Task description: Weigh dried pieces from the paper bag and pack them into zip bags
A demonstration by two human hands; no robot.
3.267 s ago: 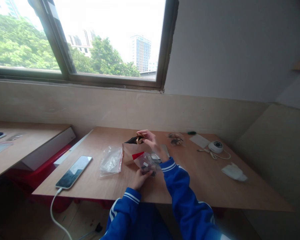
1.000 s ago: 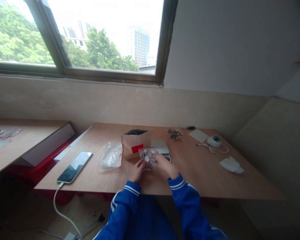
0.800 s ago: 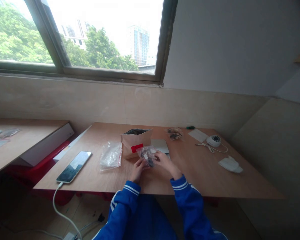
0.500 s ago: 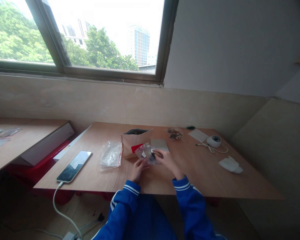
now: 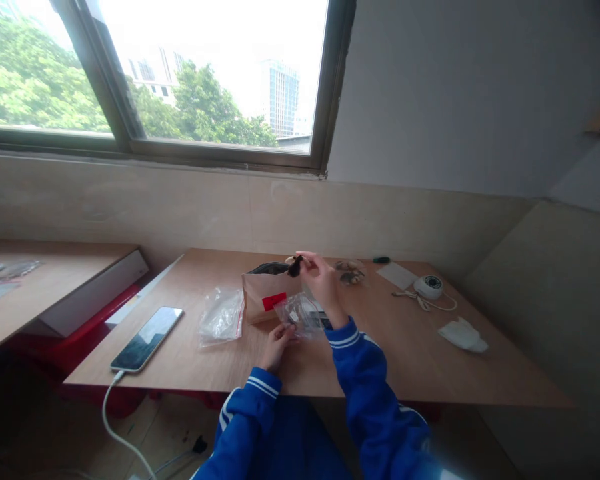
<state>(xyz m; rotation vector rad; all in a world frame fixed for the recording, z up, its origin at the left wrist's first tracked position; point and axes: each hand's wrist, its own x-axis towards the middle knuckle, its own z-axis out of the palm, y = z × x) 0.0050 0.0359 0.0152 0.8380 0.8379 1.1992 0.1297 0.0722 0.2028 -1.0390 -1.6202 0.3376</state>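
The right hand (image 5: 320, 279) has its fingers clamped on a dark piece (image 5: 295, 267), held up by the right end of the pouch's open mouth; whether it is over or in front of the rim cannot be told. The pouch (image 5: 257, 299) stands upright on the desk (image 5: 380, 367), left of and below those fingers, a red label (image 5: 274, 302) on its front. Nearer the person, the left hand (image 5: 277, 341) has its fingers closed on a clear bag (image 5: 300, 315) that spreads away from them and rightward; its contents are blurred. Left of these fingers lie plastic bags (image 5: 221, 320), then farther out a phone (image 5: 147, 339) with a white cable (image 5: 111, 415). Right of the right hand's fingers is a packet (image 5: 351, 272) of brown pieces; farther right are a white card (image 5: 397, 276) and a dome camera (image 5: 428, 287).
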